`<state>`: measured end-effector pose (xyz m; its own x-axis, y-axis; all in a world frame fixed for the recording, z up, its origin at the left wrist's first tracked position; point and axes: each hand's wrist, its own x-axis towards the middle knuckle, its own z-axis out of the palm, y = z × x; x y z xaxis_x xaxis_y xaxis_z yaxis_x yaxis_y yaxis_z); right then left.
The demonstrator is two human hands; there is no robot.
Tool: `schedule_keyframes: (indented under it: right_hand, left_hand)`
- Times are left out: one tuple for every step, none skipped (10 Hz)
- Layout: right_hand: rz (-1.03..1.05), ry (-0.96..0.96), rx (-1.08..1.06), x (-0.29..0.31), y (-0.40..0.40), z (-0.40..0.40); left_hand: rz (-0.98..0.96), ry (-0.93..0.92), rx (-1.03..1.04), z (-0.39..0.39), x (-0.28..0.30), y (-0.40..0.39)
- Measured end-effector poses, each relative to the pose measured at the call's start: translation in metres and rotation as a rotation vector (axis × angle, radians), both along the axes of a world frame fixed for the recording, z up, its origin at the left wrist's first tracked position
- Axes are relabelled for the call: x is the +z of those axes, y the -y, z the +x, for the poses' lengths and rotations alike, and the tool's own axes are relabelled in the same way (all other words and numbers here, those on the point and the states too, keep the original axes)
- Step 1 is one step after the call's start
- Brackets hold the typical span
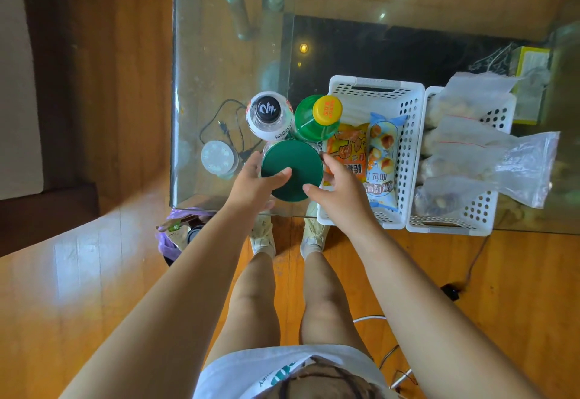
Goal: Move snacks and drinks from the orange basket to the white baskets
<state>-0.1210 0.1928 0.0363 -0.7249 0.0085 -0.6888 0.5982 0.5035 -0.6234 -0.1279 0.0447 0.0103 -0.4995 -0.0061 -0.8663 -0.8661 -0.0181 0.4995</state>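
Observation:
A jar with a dark green lid (292, 169) stands near the front edge of the glass table (219, 53). My left hand (254, 178) grips its left side with the thumb on the lid. My right hand (342, 191) wraps its right side. Just behind the jar stand a clear bottle with a black cap (266, 112) and a green bottle with a yellow cap (317, 116). To the right, a white basket (408, 147) holds an orange snack pack (348, 150) and a blue bread pack (383, 160). No orange basket is in view.
A second white basket (483, 210) further right holds clear plastic bags (502, 153). Left of the jar lies a round white device (218, 156) with a black cable. A yellow box (530, 62) sits at the back right. A purple bag (171, 235) lies on the floor below.

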Motion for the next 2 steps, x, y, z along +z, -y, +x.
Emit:
schedule_keyframes:
  right_hand:
    - [-0.059, 0.017, -0.060, 0.017, -0.009, 0.004]
    - [-0.095, -0.037, -0.134, 0.049, -0.030, 0.017]
  left_hand:
    - [-0.113, 0.012, -0.005, -0.003, 0.010, 0.000]
    - [-0.240, -0.003, 0.020, 0.006, 0.032, 0.004]
